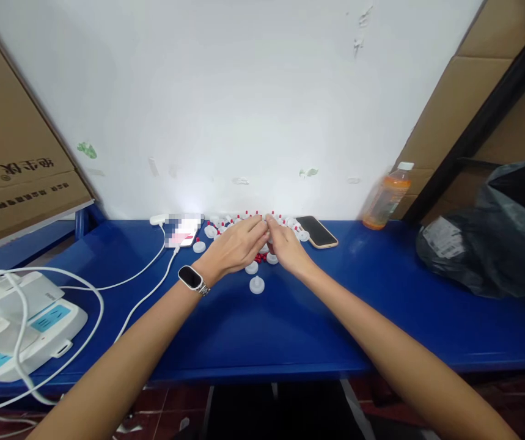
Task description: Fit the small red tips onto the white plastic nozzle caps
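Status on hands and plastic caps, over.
Left hand, right hand: close together over white plastic caps, grip unclear. Some caps red-tipped. Dark-screened phone just right, clear of hands.

Head: my one camera sits here, looking forward and down at my left hand [239, 245] and right hand [286, 243].
Hands: near the middle of the view, close enough to tell fingers apart.
Wall [244, 110]: faced almost squarely, across the upper half.
Table [372, 299]: seen from above its near edge.
Sides: wide, from cardboard box [24, 128] to dark bag [466, 235].
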`<state>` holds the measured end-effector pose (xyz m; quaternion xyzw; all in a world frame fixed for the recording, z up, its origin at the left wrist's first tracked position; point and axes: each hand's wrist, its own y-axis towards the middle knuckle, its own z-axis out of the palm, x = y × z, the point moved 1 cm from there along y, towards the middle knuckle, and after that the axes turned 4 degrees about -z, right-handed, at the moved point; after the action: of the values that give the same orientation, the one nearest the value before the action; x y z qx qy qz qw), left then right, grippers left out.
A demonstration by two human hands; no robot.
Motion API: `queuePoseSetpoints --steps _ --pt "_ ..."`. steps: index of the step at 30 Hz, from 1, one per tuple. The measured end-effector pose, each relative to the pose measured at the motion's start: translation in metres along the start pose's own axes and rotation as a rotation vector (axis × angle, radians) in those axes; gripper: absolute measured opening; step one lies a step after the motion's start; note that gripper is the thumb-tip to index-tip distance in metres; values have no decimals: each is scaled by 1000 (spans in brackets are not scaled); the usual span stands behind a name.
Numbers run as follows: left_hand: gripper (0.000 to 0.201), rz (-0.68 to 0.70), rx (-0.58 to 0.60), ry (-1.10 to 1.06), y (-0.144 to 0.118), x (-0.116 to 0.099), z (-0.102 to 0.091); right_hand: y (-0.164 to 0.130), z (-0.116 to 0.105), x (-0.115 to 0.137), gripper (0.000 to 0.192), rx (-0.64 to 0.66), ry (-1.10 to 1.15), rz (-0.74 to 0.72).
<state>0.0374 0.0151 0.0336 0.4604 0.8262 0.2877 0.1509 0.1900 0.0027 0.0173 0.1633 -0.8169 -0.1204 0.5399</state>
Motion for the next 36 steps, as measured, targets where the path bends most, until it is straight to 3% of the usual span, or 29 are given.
queuePoseSetpoints --steps 3,8,9,11,14,16,20,23,27,31,36 --pt "28 -2 -56 -128 4 -2 9 -3 -2 7 58 -42 -58 -7" --pt "42 -481 -384 -596 -3 -4 17 -1 -18 7 46 -254 -168 -161" --pt "44 -520 -374 -615 -5 -1 16 1 -24 4 44 -292 -184 -164" --pt "40 -543 -217 -524 -11 8 15 4 -33 -6 42 -296 -219 -146" --pt "32 -411 23 -362 -21 23 17 5 -34 -21 40 -148 -249 -124" --pt "32 -356 112 -302 -25 32 23 5 -28 -29 37 -51 -253 -115" --pt "33 -346 121 -258 -27 35 25 3 -19 -35 33 14 -239 -101" --pt "29 -366 87 -279 -24 25 10 2 -21 -34 30 13 -236 -97" --pt "32 -339 290 -436 -24 -1 -11 0 -24 -31 27 58 -211 -105" --pt "23 -380 490 -465 -28 -13 -13 0 -21 -32 29 114 -39 -135" --pt "15 -404 519 -447 -32 -6 2 -2 -21 -36 36 139 105 -64"
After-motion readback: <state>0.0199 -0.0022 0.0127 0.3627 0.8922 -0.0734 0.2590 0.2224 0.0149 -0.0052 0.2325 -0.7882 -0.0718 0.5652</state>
